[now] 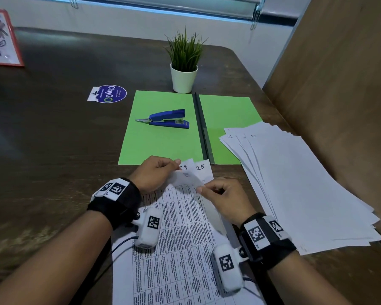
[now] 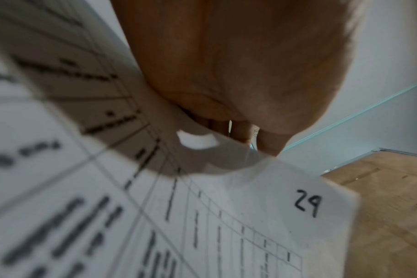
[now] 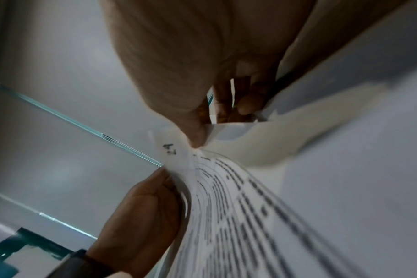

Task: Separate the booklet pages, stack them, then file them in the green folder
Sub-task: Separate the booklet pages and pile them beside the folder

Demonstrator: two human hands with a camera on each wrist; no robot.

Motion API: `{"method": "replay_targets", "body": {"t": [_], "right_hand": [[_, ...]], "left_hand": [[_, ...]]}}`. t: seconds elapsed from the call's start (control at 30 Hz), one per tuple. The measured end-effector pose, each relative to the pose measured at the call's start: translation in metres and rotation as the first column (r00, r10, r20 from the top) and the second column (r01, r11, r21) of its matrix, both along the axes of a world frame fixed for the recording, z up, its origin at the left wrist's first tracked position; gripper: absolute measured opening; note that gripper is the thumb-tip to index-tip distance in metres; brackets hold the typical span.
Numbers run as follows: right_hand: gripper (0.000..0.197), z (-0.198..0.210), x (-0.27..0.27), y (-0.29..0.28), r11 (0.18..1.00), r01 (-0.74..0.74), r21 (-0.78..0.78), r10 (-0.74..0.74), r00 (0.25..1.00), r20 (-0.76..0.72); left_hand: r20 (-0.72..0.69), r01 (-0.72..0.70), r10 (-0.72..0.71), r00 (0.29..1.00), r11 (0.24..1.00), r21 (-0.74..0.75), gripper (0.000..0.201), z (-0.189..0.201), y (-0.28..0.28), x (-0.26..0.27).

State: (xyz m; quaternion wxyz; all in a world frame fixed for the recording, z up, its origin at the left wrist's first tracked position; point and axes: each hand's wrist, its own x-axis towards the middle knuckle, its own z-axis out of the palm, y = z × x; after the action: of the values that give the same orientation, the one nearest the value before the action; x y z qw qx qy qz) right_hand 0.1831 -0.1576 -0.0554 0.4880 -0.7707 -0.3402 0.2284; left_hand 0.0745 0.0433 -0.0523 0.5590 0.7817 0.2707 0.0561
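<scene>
Booklet pages [image 1: 174, 249], printed with dense tables, lie at the near edge of the table [image 1: 53, 139], their far corner lifted between both hands. Left hand [image 1: 155, 172] pinches the upper corner of the sheets; right hand [image 1: 226, 201] pinches a sheet beside it, fingers curled on the paper, the two hands close together and pulling the corner apart. Handwritten numbers show on the fanned corners; 25 reads in the head view, 29 from the left wrist.

Done so far, by my reading: a good many sheets are already off. A loose stack of pages [image 1: 295, 183] sits by the right edge of the table, fanned and uneven, its far corner overlapping the right leaf of the green folder [image 1: 163, 146].

Folder lies open and flat toward the far right of the table, just beyond the hands. Blue stapler [image 1: 165, 119] rests on its left leaf. Potted plant [image 1: 184, 69] stands just behind the folder.

Left to do, as I judge it: several sheets are not yet parted; the stack wants squaring; nothing is filed, and the stapler would likely need moving first.
</scene>
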Motion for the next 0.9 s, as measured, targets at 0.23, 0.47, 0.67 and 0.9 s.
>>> {"method": "replay_targets", "body": {"t": [0.23,0.47,0.67,0.9], "right_hand": [[0.041,0.001,0.007,-0.007,0.993,0.115,0.001,-0.114,0.99,-0.086],[0.035,-0.001,0.011,-0.008,0.987,0.161,-0.008,-0.16,0.972,-0.172],[0.031,0.001,0.008,-0.007,0.981,0.188,0.039,-0.181,0.973,-0.146],[0.034,0.009,-0.005,-0.007,0.974,0.175,0.142,-0.179,0.984,0.015]], "left_hand": [[-0.041,0.012,-0.011,0.999,1.0,0.021,0.062,0.009,-0.001,-0.003],[-0.017,0.062,-0.061,0.998,0.998,0.033,0.061,0.01,0.002,-0.003],[-0.021,0.072,-0.072,0.997,0.996,0.043,0.057,0.013,-0.001,-0.005],[-0.023,0.086,-0.085,0.996,0.995,0.058,0.054,0.008,0.002,-0.004]]}}
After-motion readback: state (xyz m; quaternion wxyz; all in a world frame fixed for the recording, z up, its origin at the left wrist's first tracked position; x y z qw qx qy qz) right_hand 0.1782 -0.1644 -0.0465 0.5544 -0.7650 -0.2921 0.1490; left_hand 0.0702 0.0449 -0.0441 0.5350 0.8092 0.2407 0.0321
